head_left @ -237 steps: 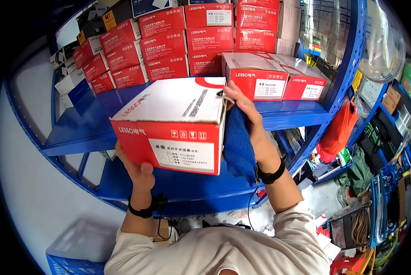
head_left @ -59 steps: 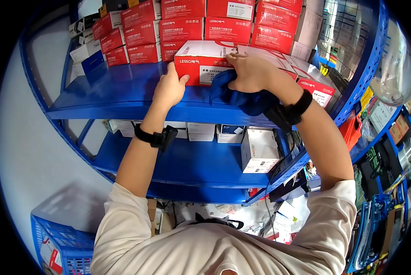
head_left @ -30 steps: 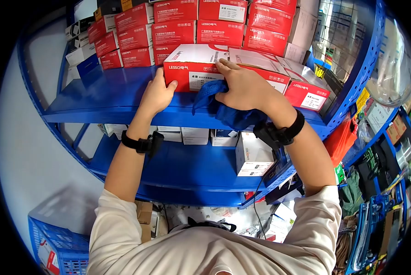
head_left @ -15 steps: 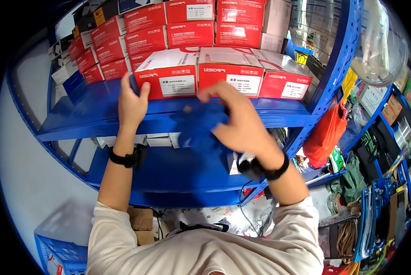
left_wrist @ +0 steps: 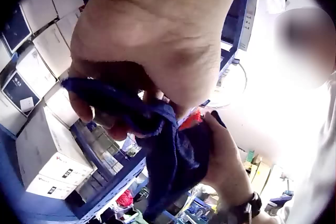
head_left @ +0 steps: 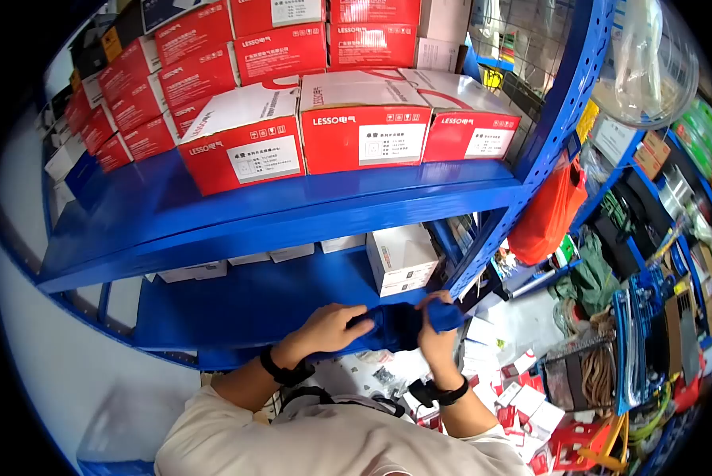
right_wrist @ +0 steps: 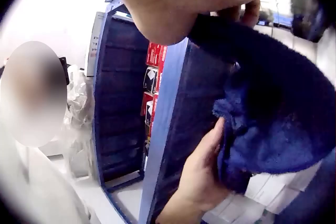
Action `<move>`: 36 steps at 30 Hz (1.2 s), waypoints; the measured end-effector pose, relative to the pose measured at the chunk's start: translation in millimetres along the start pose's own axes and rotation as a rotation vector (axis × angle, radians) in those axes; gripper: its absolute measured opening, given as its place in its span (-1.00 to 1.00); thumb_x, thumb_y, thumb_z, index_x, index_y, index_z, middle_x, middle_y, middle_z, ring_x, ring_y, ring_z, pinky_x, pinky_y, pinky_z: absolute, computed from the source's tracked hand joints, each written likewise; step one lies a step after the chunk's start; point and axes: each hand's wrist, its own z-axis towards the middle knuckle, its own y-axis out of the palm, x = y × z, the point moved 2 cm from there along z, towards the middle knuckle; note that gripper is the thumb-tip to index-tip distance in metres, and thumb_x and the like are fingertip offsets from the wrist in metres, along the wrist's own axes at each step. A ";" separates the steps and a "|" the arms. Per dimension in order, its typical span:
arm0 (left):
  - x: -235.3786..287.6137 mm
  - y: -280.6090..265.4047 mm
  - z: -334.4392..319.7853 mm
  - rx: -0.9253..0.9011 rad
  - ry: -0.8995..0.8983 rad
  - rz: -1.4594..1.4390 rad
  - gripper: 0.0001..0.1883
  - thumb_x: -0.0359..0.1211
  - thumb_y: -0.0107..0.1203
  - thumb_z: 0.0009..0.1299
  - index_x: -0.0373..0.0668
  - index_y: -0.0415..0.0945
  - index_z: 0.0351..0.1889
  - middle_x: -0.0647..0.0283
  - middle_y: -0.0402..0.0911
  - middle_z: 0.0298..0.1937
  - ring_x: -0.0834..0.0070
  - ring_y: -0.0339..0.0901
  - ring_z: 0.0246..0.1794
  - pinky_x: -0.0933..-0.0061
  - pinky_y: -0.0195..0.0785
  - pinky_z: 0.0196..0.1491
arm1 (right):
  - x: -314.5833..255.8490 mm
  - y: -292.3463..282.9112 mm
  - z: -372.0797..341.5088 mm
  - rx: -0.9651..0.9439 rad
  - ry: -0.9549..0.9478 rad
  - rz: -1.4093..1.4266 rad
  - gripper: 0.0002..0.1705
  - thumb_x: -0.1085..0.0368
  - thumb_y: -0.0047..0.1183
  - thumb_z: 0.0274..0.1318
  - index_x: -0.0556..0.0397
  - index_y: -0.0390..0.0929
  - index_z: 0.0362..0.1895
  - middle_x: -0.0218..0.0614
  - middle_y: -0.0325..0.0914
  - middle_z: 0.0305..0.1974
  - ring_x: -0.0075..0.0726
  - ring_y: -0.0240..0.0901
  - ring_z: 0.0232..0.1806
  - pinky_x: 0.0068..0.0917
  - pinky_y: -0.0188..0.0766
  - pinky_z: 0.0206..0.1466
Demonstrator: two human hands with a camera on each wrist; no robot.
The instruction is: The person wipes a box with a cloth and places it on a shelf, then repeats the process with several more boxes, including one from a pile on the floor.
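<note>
A dark blue cloth point(head_left: 395, 327) is stretched between my two hands in front of the lower shelf. My left hand point(head_left: 332, 328) grips one end, its curled fingers showing under the cloth point(left_wrist: 176, 155) in the left wrist view. The other end is in my right hand point(head_left: 437, 339), bunched up past the fingers. In the right wrist view the cloth point(right_wrist: 273, 124) hangs in a wide fold between both hands. Above them, a red and white LESSO carton point(head_left: 245, 151) sits at the left end of a front row, beside a middle carton point(head_left: 365, 131) and a right carton point(head_left: 471, 127).
Stacked red cartons point(head_left: 280, 54) stand behind the row on the blue upper shelf point(head_left: 292, 214). White boxes point(head_left: 403, 258) are on the lower shelf. At the right, an orange bag point(head_left: 550, 214) hangs near the blue post point(head_left: 562, 103). Cartons litter the floor below.
The carton held earlier was set at the row's left end, and both hands let go of it. They came down towards the body, and the left hand took hold of the cloth too.
</note>
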 end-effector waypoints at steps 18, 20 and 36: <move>-99.2 54.0 -43.1 -0.298 0.097 -1.181 -0.78 -0.42 0.09 0.54 -0.23 0.59 0.09 0.15 0.65 0.15 0.37 0.60 0.13 0.31 0.42 0.24 | -83.4 48.0 -104.5 0.463 0.639 0.925 -0.40 -0.23 -0.15 0.51 0.03 0.52 0.13 -0.24 0.69 0.00 -0.25 0.68 -0.01 -0.28 0.61 0.11; -104.7 60.0 -37.6 -0.253 -0.176 -1.262 -0.62 -0.15 -0.09 0.67 -0.24 0.59 0.12 0.17 0.65 0.14 0.41 0.59 0.08 0.33 0.43 0.20 | -60.8 43.2 -129.7 0.597 0.733 0.893 -0.45 -0.24 -0.10 0.49 -0.01 0.56 -0.01 -0.29 0.71 -0.08 -0.31 0.70 -0.12 -0.34 0.64 0.03; -54.2 182.3 -67.6 -0.998 -0.319 -0.392 -0.20 -0.37 0.48 0.24 -0.31 0.28 0.38 -0.05 0.57 0.15 0.32 0.55 0.16 0.38 0.45 0.19 | -16.1 -76.2 -392.2 0.432 1.166 -0.571 0.03 -0.12 0.39 0.01 0.33 0.28 0.36 0.29 0.58 0.14 0.21 0.59 0.15 -0.22 0.50 0.22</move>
